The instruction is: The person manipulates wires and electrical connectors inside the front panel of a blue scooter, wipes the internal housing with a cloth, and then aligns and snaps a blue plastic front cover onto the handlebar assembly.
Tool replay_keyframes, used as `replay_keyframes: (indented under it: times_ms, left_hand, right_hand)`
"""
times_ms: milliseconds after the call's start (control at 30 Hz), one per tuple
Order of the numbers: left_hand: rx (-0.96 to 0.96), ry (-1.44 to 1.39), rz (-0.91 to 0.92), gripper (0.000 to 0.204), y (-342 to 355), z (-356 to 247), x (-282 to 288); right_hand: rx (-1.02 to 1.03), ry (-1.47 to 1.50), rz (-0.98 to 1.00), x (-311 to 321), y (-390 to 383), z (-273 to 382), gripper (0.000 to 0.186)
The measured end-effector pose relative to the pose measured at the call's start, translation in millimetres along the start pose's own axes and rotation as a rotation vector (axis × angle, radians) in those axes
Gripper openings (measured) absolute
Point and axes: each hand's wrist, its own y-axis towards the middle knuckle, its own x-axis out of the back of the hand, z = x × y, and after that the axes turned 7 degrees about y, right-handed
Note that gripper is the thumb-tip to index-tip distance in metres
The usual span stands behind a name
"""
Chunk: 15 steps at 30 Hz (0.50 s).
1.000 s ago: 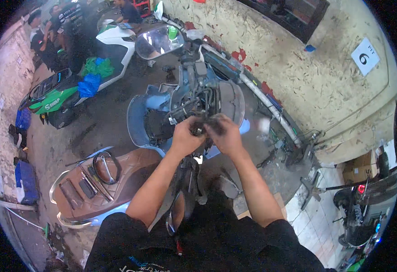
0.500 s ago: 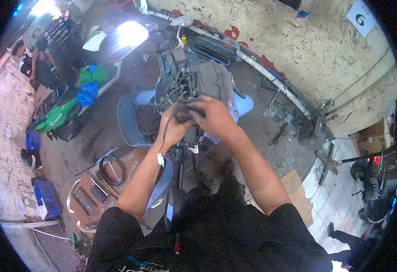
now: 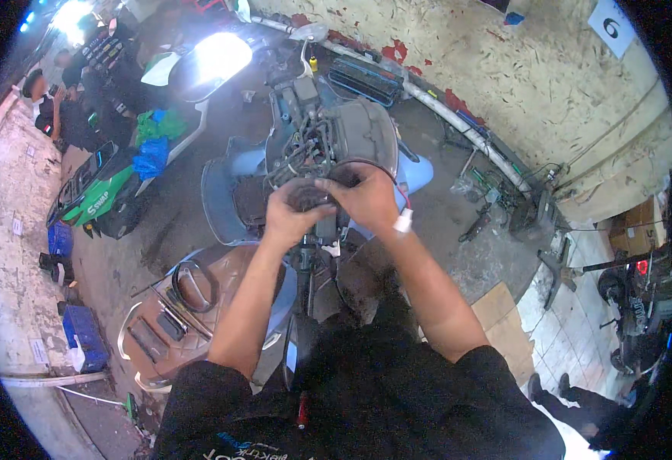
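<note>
- The fingers of the left hand curl around a dark cable, bunched over the middle of the scooter's handlebar.
- The right hand pinches the same cable, thumb and fingertips meeting close beside the left thumb; blur and shadow hide the exact contact.
- From the right hand the cable arches away to the right of the handlebar and drops to a white plug hanging by the right wrist.
- Judging by how things lie, the uncovering is done: the wires along the handlebar's far part lie bare.
- The plug looks joined to nothing, and the cable is loose in the hands, so its fastening seems not yet done; how much else is left, I cannot tell.
- The cable looks thin, bendy and matt; the plug is small, blocky and apparently plastic.
- Right of the handlebar sits a dull grey rounded panel; left of it, a smooth, curved light-blue panel.
- Left of the handlebar's near end is a brown seat with stitched seams, and on it a black ring-shaped part.
- At the handlebar's far end, an oval mirror glares white.
</note>
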Motion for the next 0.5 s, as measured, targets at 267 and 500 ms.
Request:
replay_keyframes:
  times_ms: [267, 500]
  left_hand:
    - [0.072, 0.071, -0.232, 0.019, 6.7, -8.5, -14.2]
    - [0.077, -0.139, -0.336, 0.019, 12.6, 0.1, -28.3]
  right_hand:
    - [0.096, 0.056, -0.090, 9.6, -23.8, -5.1, 0.027]
    - [-0.937, 0.921, -0.038, -24.1, -113.5, -119.6, 0.034]
